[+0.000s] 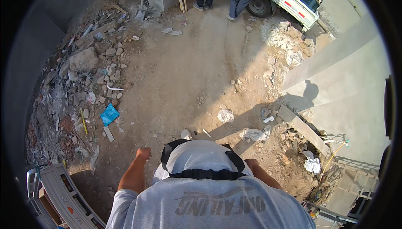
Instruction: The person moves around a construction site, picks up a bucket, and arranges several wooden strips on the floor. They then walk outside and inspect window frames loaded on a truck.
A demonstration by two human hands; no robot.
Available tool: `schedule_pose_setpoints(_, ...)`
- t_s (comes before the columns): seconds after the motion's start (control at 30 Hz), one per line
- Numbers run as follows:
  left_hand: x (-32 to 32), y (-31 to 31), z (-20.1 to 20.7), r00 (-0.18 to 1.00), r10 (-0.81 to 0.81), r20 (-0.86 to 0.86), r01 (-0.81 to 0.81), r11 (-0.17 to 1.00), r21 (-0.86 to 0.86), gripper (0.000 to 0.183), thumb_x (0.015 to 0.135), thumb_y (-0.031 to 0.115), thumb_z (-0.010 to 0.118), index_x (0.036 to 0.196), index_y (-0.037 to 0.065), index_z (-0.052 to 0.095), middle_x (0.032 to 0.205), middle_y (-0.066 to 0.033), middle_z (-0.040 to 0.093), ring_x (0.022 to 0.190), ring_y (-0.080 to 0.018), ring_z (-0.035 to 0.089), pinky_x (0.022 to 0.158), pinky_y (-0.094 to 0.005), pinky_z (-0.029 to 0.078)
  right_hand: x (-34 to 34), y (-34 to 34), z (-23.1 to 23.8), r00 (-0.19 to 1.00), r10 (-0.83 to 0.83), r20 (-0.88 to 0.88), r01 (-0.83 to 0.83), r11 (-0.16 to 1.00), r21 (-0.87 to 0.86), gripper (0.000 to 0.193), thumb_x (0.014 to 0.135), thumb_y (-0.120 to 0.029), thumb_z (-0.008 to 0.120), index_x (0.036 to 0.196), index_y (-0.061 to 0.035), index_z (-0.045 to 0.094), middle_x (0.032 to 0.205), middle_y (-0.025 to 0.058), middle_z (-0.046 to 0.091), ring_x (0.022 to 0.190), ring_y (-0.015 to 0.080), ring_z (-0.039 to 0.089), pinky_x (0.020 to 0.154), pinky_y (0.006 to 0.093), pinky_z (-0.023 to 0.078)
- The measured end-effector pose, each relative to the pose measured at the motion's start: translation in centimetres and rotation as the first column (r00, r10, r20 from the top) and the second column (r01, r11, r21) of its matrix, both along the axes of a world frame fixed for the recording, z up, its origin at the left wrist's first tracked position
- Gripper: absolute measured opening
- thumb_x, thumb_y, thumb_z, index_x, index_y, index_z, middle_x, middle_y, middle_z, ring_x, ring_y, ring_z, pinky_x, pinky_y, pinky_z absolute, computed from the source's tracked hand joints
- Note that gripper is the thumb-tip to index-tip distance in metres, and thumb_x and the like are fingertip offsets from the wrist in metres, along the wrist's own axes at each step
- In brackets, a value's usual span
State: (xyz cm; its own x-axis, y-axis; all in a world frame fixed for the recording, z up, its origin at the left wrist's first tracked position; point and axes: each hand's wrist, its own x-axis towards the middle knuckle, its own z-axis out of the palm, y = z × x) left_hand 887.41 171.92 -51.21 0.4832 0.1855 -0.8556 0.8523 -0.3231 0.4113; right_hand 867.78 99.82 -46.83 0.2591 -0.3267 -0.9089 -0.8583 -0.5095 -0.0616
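Note:
My left hand (144,153) hangs out in front of my left side over the dirt ground (180,82). Its fingers curl into a loose fist and nothing shows in them. Close by my right side, only a dark bit of my right hand (251,162) shows; its fingers are hidden. Neither hand touches an object that I can see. My grey shirt (201,187) with black straps fills the lower middle. Beyond it, the tip of one light shoe (186,134) shows on the ground. Past that lies a crumpled white bag (225,115).
Rubble (83,59) heaps along the left, with a blue packet (109,114) at its edge. A shovel (141,13) leans far off. Two people stand near a white truck (289,4). Another white vehicle (63,195) is at lower left. At right, a plank (303,130) lies by a wall.

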Motion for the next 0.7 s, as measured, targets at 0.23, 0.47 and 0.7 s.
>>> schedule_pose_setpoints(0.23, 22.3, -7.1, 4.9, 0.915, -0.300, 0.269, 0.314, 0.950, -0.009, 0.033, 0.091, 0.032, 0.066, 0.097, 0.000, 0.070, 0.081, -0.0122, 0.074, 0.076, -0.0218, 0.074, 0.067, -0.0383, 0.057, 8.5, 2.2, 3.6, 0.671, -0.731, 0.118, 0.728, 0.681, 0.075, 0.024, 0.100, -0.025, 0.065, 0.097, -0.0014, 0.065, 0.084, 0.0104, 0.066, 0.067, 0.0246, 0.067, 0.056, 0.0389, 0.052)
schedule_pose_setpoints(0.47, 38.4, -13.2, 5.1, 0.905, -0.110, 0.412, 0.110, 0.994, 0.024, 0.030, 0.092, 0.032, 0.068, 0.095, 0.003, 0.072, 0.080, -0.0074, 0.074, 0.071, -0.0180, 0.072, 0.066, -0.0356, 0.056, 32.0, -4.2, 1.2, 0.741, -0.622, 0.251, 0.608, 0.781, 0.140, 0.017, 0.099, -0.024, 0.066, 0.095, -0.0076, 0.064, 0.086, 0.0087, 0.068, 0.067, 0.0225, 0.069, 0.053, 0.0370, 0.054)
schedule_pose_setpoints(0.7, 32.7, -9.9, 1.2, 0.913, -0.231, -0.335, 0.315, 0.922, 0.223, 0.024, 0.101, 0.019, 0.053, 0.113, 0.008, 0.072, 0.091, -0.0078, 0.077, 0.080, -0.0223, 0.076, 0.068, -0.0395, 0.061, 51.0, -12.1, -4.5, 0.997, -0.052, 0.061, 0.047, 0.995, 0.085, 0.021, 0.100, -0.022, 0.061, 0.096, -0.0030, 0.067, 0.083, 0.0148, 0.069, 0.065, 0.0241, 0.068, 0.048, 0.0398, 0.049)
